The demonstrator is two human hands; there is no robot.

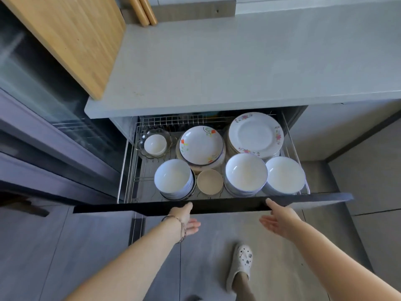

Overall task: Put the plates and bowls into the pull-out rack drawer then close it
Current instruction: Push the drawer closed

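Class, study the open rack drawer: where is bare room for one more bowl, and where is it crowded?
Bare wire shows at the left, between the glass dish, the front-left bowl stack and the left rail. Middle and right are packed with bowls and floral plates.

L hand (185,218), R hand (279,220) open, outstretched.
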